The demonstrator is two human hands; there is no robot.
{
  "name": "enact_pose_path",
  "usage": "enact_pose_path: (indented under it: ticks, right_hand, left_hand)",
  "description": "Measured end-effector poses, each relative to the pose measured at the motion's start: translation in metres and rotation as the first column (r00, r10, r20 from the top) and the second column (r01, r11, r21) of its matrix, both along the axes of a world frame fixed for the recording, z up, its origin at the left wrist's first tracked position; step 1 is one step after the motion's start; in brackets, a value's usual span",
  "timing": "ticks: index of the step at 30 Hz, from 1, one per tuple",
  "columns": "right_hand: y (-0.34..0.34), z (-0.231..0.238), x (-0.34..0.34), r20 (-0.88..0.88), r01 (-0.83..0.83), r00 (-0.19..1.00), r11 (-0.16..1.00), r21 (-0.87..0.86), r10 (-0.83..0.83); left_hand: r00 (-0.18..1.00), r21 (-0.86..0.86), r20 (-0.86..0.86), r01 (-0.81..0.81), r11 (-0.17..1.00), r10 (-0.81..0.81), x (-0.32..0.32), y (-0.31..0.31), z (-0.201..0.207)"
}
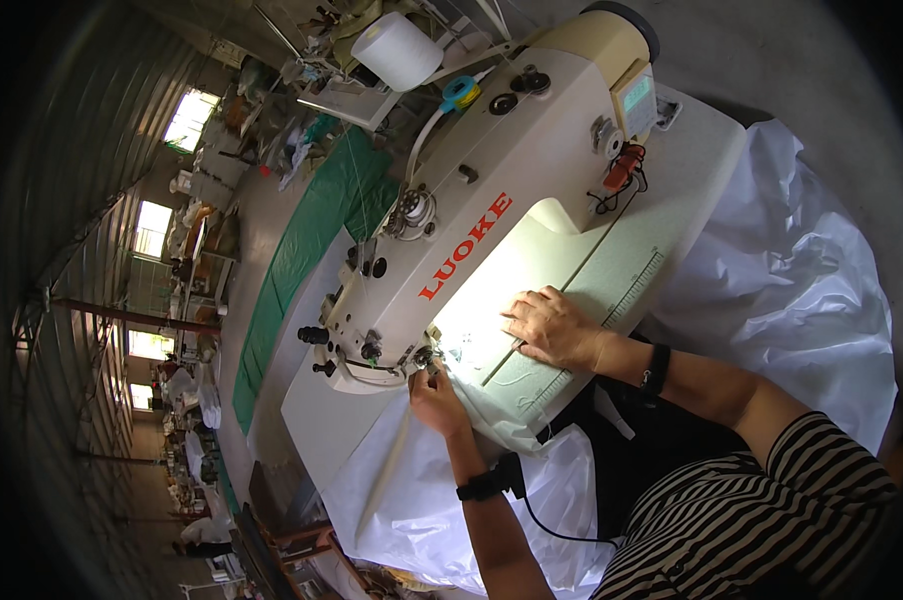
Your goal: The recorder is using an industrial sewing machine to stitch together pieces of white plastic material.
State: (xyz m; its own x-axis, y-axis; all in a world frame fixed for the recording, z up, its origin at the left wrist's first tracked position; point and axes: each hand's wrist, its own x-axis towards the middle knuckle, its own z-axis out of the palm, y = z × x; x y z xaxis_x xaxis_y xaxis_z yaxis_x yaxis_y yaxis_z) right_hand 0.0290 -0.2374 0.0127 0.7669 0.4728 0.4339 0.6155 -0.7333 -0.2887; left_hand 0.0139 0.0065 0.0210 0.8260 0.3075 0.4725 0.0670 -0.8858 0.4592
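A white sewing machine (472, 235) stands at a slant before me, its lamp lighting the bed. My left hand (438, 403) is at the needle end, thumb and fingertips pinched together close to the presser foot (424, 356). What lies between those fingertips is too small to make out. White plastic-like sheeting (412, 490) hangs over the table's edge below that hand. My right hand (555, 328) rests palm down on the lit machine bed (582, 290), its fingers apart and slightly bent. A loose pale thread (520, 378) lies on the bed between both hands.
A white thread cone (397, 52) stands behind the machine, near a blue-and-yellow tape roll (461, 93). Red-handled snips (624, 168) rest against the machine's pillar. More white sheeting (782, 280) spreads at right. Green sheeting (302, 270) lies beyond the machine.
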Motion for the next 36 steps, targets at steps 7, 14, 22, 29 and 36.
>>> enact_pose_path:
  ticks: [7, 14, 22, 29, 36]
  right_hand:
    - [0.000, 0.002, -0.001, 0.009, 0.009, 1.000, 1.000, 0.012, -0.009]
    - [-0.002, 0.002, -0.001, 0.015, -0.035, 0.999, 0.995, 0.090, 0.034]
    - [-0.005, 0.008, -0.005, -0.021, -0.048, 0.999, 0.995, 0.083, 0.050]
    - [0.008, 0.022, 0.005, -0.044, -0.069, 0.996, 0.968, 0.241, 0.082]
    - [0.074, 0.029, 0.036, -0.181, -0.034, 0.980, 0.964, 0.265, 0.084]
  left_hand:
    - [1.000, 0.066, -0.009, -0.007, 0.998, 0.008, 0.001, 0.002, -0.002]
    - [1.000, 0.007, -0.006, -0.019, 1.000, 0.019, 0.000, 0.001, -0.002]
    - [1.000, -0.022, 0.000, 0.008, 1.000, -0.008, -0.001, -0.001, 0.003]
    - [0.995, -0.034, 0.090, 0.053, 0.998, -0.050, -0.003, -0.005, 0.007]
    - [1.000, -0.021, 0.027, 0.007, 1.000, -0.006, 0.000, -0.001, 0.002]
